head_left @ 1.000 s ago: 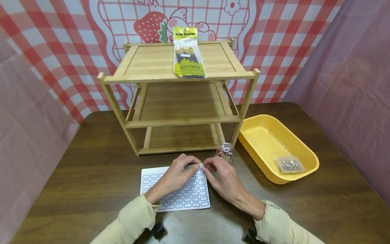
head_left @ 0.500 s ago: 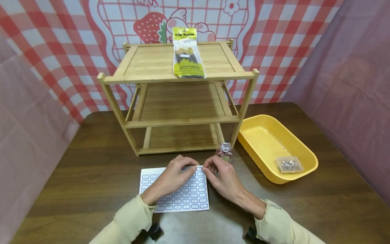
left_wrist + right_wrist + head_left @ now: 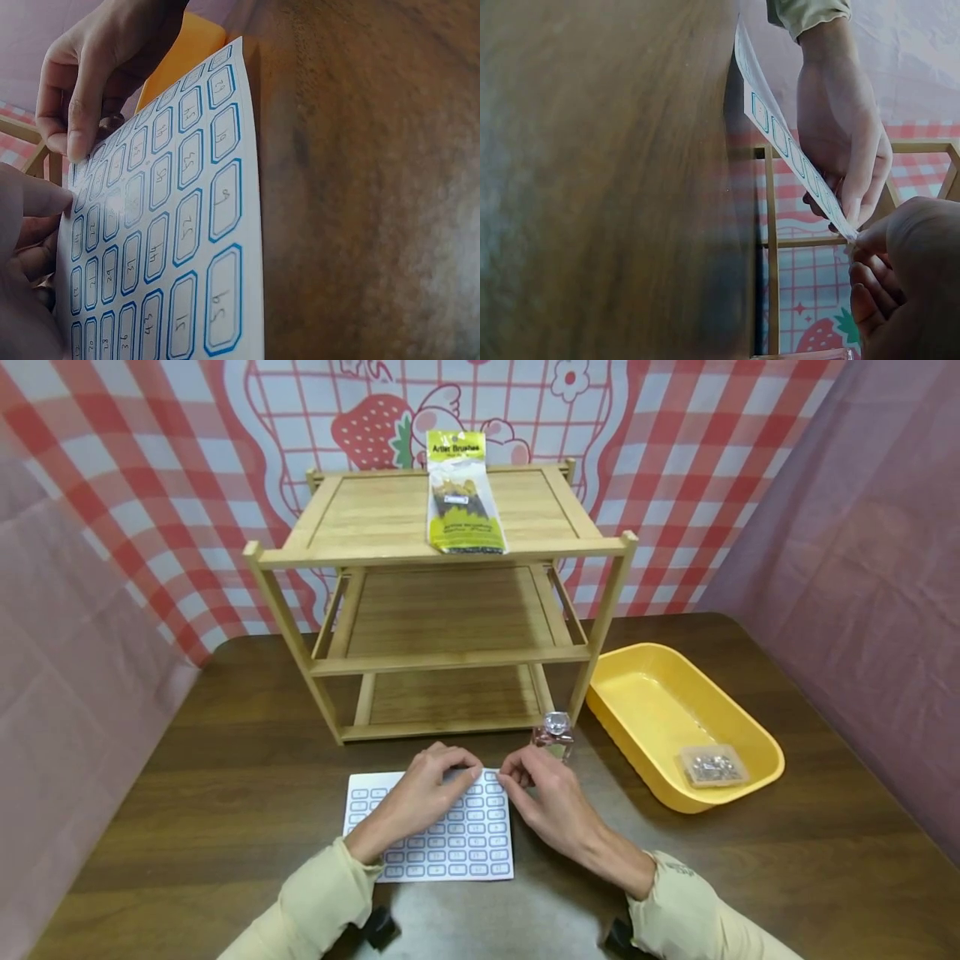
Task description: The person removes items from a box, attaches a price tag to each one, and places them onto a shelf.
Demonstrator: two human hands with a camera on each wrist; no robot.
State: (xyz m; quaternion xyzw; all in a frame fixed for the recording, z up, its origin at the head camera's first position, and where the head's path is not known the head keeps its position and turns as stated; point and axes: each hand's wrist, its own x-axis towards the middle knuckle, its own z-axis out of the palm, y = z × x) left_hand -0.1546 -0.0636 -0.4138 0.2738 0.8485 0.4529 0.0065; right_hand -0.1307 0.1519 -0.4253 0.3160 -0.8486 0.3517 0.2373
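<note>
- Left hand (image 3: 429,787) had moved slightly away from the right hand (image 3: 553,793).
- Both hands pinched the label sheet (image 3: 457,843) by its edge nearest the shelf (image 3: 450,610).
- This sheet was in front of the shelf.

Head: bright, fairly even light, I see pale sheen on the counter (image 3: 480,922) before me, shadow on the shelf's (image 3: 442,557) lower tiers, edges stretched | left wrist: dimmer, white glare spot on my label sheet (image 3: 160,191), wood blurred | right wrist: dim, hazy, my right hand (image 3: 915,274) shaded, wood smeared
</note>
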